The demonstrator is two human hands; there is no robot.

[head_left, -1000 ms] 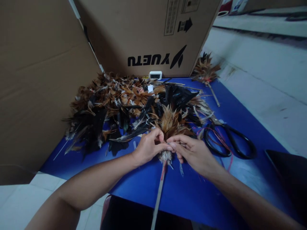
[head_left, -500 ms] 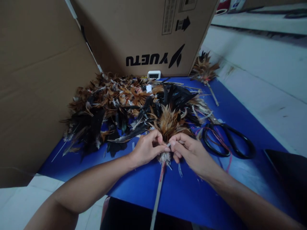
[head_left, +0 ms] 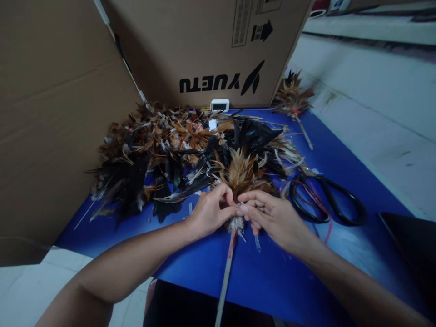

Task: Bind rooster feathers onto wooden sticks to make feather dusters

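Brown and tan feathers are bunched at the top of the half-made feather duster (head_left: 238,177) we're working on, dead centre of the blue worktop (head_left: 289,272), with its thin stick (head_left: 225,272) running down toward 6 o'clock off the near edge. Our left hand (head_left: 209,213) has its fingers curled closed around the fluffy white base of the bunch, pinching it against the stick. Our right hand (head_left: 274,218) comes in from 3 o'clock, fingers mostly closed, thumb and forefinger tips meeting the left hand right at that base; whether they've got a thread or a feather between them we can't tell.

Behind the duster, from 10 to 12 o'clock, there's a big loose pile of feathers (head_left: 160,154), black and ginger mixed. Black-handled scissors (head_left: 327,200) lie at 3 o'clock, just beside the right hand, with some red string (head_left: 308,193) across them. A finished duster (head_left: 293,97) sits at 1 o'clock by the cardboard box (head_left: 204,45).
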